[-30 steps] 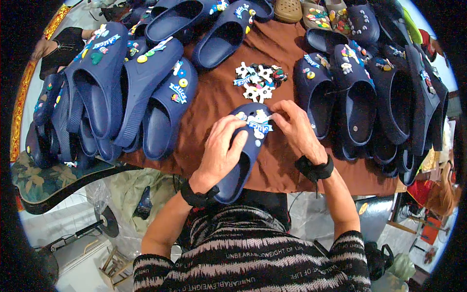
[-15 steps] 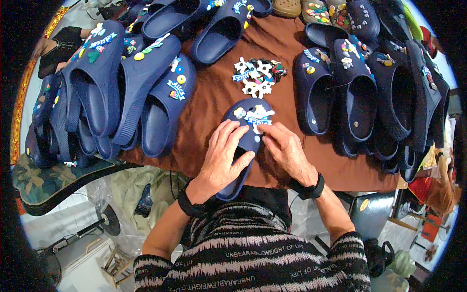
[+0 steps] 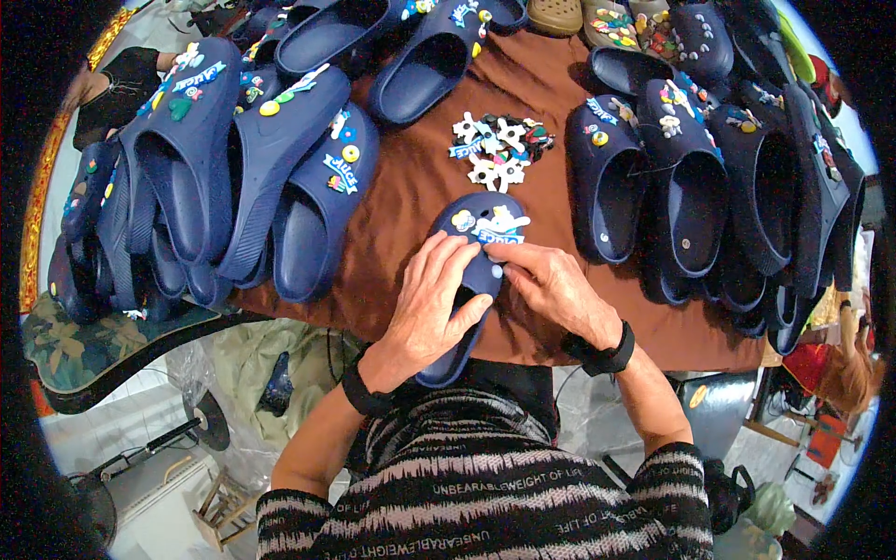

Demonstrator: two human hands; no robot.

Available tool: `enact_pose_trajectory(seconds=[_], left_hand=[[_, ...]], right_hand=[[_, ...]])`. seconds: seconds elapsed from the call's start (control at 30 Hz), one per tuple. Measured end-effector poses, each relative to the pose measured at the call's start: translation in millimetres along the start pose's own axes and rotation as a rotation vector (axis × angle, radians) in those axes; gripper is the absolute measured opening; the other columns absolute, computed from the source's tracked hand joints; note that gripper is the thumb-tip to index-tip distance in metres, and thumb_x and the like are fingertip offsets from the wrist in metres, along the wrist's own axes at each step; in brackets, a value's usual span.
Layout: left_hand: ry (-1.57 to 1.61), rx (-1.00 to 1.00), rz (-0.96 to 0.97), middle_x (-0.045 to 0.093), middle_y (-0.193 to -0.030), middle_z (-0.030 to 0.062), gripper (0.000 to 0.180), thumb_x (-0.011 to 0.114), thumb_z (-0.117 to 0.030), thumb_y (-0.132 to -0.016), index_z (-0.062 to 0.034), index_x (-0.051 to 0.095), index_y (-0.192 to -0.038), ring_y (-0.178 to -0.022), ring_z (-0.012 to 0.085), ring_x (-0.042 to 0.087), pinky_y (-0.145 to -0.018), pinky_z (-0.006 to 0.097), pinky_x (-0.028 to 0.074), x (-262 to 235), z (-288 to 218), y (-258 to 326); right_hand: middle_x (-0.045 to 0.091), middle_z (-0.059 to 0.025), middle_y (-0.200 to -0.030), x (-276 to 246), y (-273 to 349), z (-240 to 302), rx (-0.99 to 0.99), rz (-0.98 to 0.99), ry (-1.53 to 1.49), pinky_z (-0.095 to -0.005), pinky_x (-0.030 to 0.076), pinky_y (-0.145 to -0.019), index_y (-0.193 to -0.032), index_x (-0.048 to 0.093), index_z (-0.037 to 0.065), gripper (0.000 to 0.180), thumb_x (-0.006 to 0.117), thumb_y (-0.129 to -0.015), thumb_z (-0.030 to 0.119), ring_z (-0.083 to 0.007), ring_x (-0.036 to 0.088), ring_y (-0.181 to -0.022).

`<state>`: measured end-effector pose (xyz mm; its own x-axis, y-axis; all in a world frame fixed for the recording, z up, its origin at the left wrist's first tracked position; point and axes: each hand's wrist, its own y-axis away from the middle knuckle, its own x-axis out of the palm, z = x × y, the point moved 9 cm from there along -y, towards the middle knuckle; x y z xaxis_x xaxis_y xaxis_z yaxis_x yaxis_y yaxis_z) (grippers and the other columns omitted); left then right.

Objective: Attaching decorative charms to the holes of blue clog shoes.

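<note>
Single head-worn fisheye, looking steeply down, close over brown-clothed table (image 3: 401, 201), rim probably distorted

Landmark: the pile of loose charms (image 3: 499, 151) at the middle of the brown counter (image 3: 411, 201).

- Word-shaped label charm (image 3: 497, 235), blue and white lettering, on the toe of the navy clog (image 3: 467, 280) just below the pile.
- Word-shaped label charm (image 3: 342, 173), blue and white, on a navy clog to the left of the pile.
- Long label charm (image 3: 201, 77), pale blue, on a navy clog far left of the pile, upper corner.
- Small label charm (image 3: 602, 109), blue and white, on a clog just right of the pile.

No packages, signs or screens visible.
</note>
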<state>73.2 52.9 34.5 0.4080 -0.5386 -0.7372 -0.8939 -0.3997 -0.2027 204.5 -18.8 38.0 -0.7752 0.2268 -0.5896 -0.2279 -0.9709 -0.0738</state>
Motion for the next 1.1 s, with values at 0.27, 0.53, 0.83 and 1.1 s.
enact_pose_trajectory(seconds=[0.27, 0.53, 0.83, 1.1], left_hand=[[0.023, -0.006, 0.012, 0.044, -0.148, 0.0221, 0.064, 0.066, -0.037, -0.095, -0.0023, 0.047, -0.145, -0.144, 0.0423, 0.035, -0.119, 0.051, 0.028, -1, -3, 0], [0.000, -0.002, -0.007, 0.045, -0.145, 0.0194, 0.059, 0.067, -0.032, -0.094, -0.0042, 0.048, -0.142, -0.142, 0.0404, 0.037, -0.117, 0.051, 0.030, -5, -3, 2], [0.017, -0.011, 0.011, 0.045, -0.147, 0.0213, 0.060, 0.067, -0.035, -0.094, -0.0042, 0.049, -0.142, -0.144, 0.0421, 0.036, -0.119, 0.051, 0.029, 0, -1, 0], [0.008, -0.015, 0.006, 0.045, -0.147, 0.0211, 0.060, 0.065, -0.037, -0.095, -0.0046, 0.049, -0.142, -0.144, 0.0416, 0.035, -0.119, 0.050, 0.028, -3, -1, 1]], right_hand=[[0.072, -0.0203, -0.096, -13, -2, 2, -0.009, -0.123, 0.074, -0.0473, 0.057, -0.075, -0.118, 0.071, 0.009, 0.026, 0.063, -0.093, 0.010, -0.0404, 0.071, -0.088], [0.070, -0.0204, -0.090, -48, -42, -9, 0.048, -0.171, 0.220, -0.0483, 0.055, -0.075, -0.101, 0.072, 0.007, 0.015, 0.063, -0.092, 0.014, -0.0407, 0.069, -0.086], [0.065, -0.0146, -0.117, -45, -109, -82, 0.050, -0.156, 0.683, -0.0464, 0.055, -0.085, -0.117, 0.071, 0.010, 0.030, 0.062, -0.089, 0.004, -0.0387, 0.066, -0.102], [0.073, -0.0149, -0.089, -60, -109, -121, 0.154, -0.291, 0.004, -0.0380, 0.054, -0.077, -0.107, 0.075, 0.005, 0.020, 0.068, -0.092, 0.015, -0.0274, 0.071, -0.083]])
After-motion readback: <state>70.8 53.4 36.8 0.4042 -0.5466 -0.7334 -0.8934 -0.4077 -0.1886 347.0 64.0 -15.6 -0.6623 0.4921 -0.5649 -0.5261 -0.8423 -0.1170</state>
